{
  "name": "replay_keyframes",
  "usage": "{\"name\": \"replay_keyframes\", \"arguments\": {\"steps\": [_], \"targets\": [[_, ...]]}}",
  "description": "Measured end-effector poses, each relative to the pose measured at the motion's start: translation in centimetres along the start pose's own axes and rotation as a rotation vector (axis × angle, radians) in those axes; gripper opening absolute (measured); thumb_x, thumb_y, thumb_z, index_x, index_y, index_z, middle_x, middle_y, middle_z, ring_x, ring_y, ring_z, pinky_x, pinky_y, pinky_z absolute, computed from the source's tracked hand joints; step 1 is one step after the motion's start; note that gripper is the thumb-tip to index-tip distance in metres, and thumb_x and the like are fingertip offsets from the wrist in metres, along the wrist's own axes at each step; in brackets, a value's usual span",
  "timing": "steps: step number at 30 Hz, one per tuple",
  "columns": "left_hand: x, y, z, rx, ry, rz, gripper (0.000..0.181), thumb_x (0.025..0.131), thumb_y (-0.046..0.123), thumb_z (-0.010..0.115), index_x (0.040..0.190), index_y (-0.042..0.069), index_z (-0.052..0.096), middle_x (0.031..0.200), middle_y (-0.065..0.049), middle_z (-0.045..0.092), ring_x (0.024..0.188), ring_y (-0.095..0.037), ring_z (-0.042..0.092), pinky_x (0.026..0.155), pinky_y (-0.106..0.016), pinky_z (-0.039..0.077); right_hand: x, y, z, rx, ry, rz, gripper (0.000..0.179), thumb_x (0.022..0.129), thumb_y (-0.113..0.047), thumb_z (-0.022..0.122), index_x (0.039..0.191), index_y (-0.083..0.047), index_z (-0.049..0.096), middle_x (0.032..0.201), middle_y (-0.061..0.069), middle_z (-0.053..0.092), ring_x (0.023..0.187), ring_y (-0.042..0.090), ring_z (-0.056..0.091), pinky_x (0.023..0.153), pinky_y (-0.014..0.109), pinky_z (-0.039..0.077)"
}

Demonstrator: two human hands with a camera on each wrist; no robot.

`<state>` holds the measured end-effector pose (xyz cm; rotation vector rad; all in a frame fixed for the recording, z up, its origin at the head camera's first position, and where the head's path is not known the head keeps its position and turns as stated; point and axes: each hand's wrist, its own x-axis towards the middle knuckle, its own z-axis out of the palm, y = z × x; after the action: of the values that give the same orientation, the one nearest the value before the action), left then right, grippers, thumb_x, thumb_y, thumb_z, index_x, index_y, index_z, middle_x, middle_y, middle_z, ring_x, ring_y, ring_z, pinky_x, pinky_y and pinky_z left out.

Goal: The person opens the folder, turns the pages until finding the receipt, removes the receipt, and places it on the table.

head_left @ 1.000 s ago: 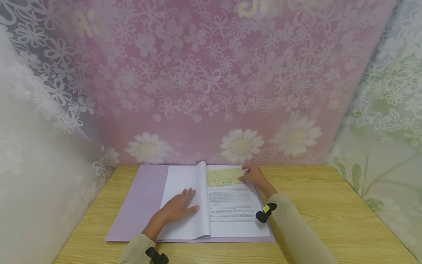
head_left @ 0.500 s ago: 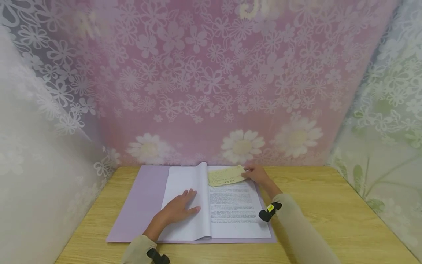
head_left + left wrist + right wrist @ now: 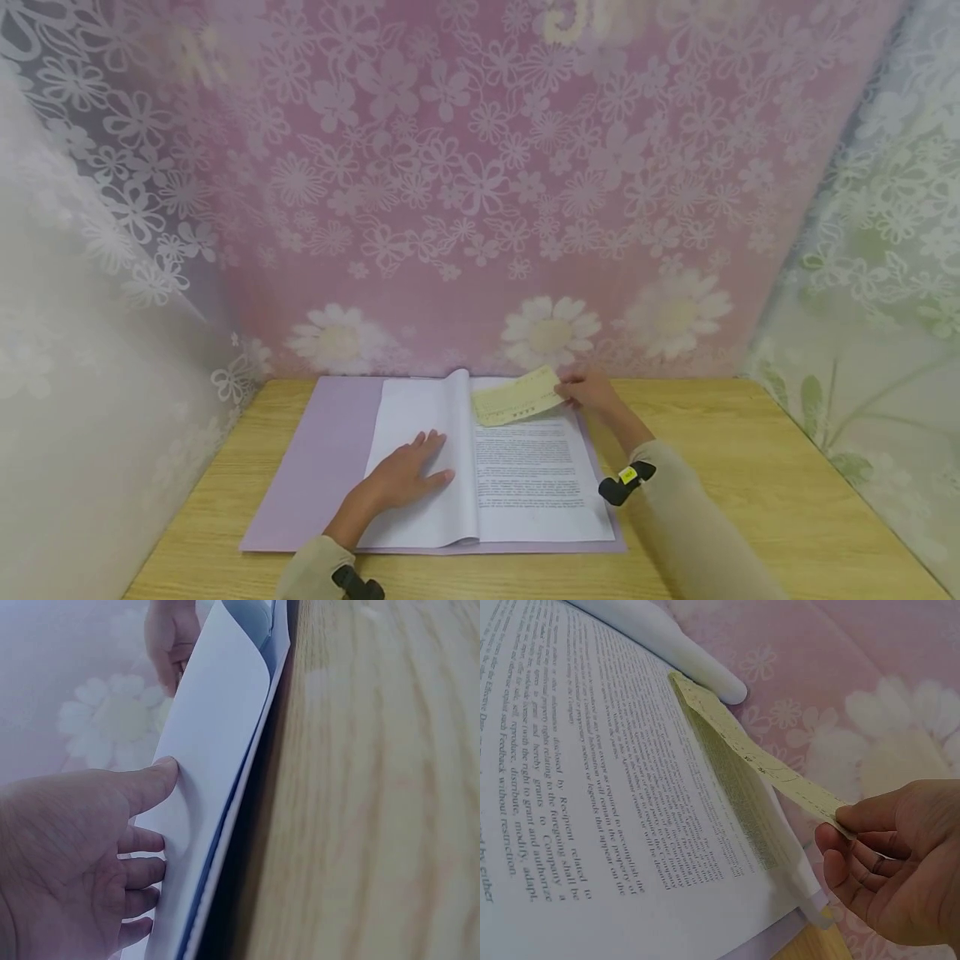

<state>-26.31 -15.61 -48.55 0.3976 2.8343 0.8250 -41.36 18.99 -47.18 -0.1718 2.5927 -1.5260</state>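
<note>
A lilac folder (image 3: 315, 467) lies spread on the table with white pages in it. My left hand (image 3: 405, 473) rests on the turned-over left pages (image 3: 420, 521), fingers extended; the left wrist view shows thumb and fingertips touching the paper. On the printed right page (image 3: 528, 483) sits a yellow slip with writing (image 3: 517, 400). Thumb and forefinger of my right hand (image 3: 900, 862) pinch the slip's right end. That end is raised off the page, while the left end stays down near the rolled page fold (image 3: 682, 656).
The wood-grain table (image 3: 720, 467) extends on both sides of the folder. A pink flowered curtain (image 3: 480, 208) stands right behind the table's far edge, with pale flowered curtains at left and right. A black wrist camera (image 3: 626, 482) sits on the right sleeve.
My right hand has taken hold of the yellow slip's right end and lifted it, shifting slightly right. The slip went from flat to tilted. My left hand has stayed in place.
</note>
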Motion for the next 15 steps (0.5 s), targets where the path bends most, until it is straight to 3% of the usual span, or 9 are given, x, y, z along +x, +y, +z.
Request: {"name": "replay_keyframes", "arguments": {"steps": [7, 15], "targets": [[-0.1, -0.2, 0.1, -0.009, -0.003, 0.007, 0.075, 0.098, 0.049, 0.062, 0.156, 0.007, 0.041, 0.163, -0.018, 0.036, 0.152, -0.043, 0.031, 0.12, -0.064, 0.029, -1.4, -2.1, -1.3, 0.037, -0.033, -0.011, 0.036, 0.099, -0.012, 0.064, 0.124, 0.013, 0.061, 0.113, 0.028, 0.07, 0.081, 0.016, 0.071, 0.083, 0.045, 0.062], [0.1, -0.2, 0.2, -0.007, 0.001, 0.015, 0.074, 0.099, 0.049, 0.062, 0.156, 0.007, 0.041, 0.163, -0.019, 0.036, 0.152, -0.043, 0.031, 0.12, -0.064, 0.029, -2.1, -3.0, -3.7, 0.066, -0.046, -0.062, 0.038, 0.101, -0.012, 0.062, 0.127, 0.015, 0.058, 0.117, 0.029, 0.069, 0.09, 0.025, 0.073, 0.086, 0.046, 0.061]]}}
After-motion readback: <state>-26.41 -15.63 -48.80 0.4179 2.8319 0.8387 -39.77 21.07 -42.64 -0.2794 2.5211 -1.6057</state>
